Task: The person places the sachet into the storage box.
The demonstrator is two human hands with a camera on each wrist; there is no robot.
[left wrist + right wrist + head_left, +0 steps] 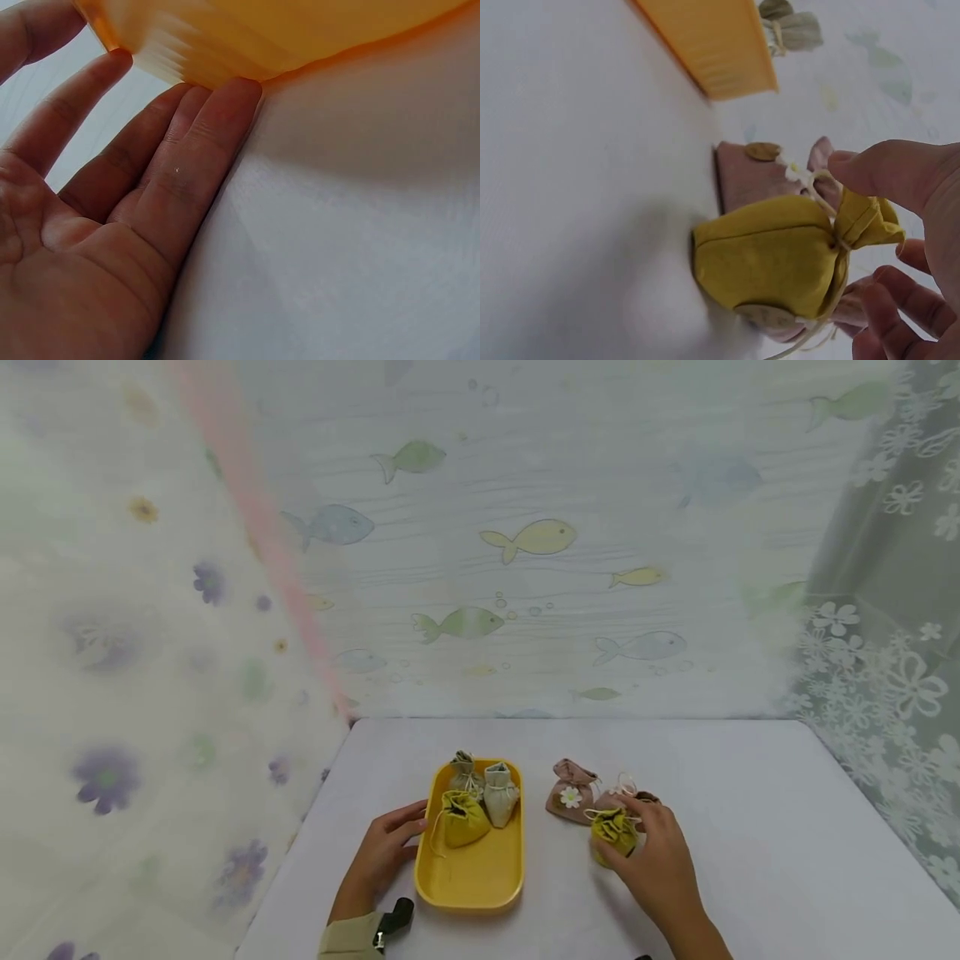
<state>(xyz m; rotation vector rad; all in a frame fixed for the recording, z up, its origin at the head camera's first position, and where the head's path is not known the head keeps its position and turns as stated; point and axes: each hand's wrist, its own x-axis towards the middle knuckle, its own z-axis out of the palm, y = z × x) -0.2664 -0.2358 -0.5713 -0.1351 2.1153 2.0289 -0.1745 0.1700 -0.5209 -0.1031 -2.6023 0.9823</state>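
My left hand (385, 852) rests its fingertips against the left side of a yellow plastic tray (468, 897); in the left wrist view the extended fingers (199, 157) touch the tray's wall low down. Inside the tray lie a yellow drawstring pouch (462, 822), a pale pouch (500, 797) and a grey-green pouch (465, 777). Around the gathered top of another yellow pouch (772, 255), on the table, my right hand (660, 856) has its thumb and fingers spread on opposite sides. A pink pouch with a white flower (572, 793) stands behind it.
A second pink pouch (611, 797) is partly covered by the right hand. The white tabletop (772, 852) ends at a fish-print curtain (540, 610) behind and a flowered curtain (150, 693) on the left. Lace fabric (892, 693) hangs at the right.
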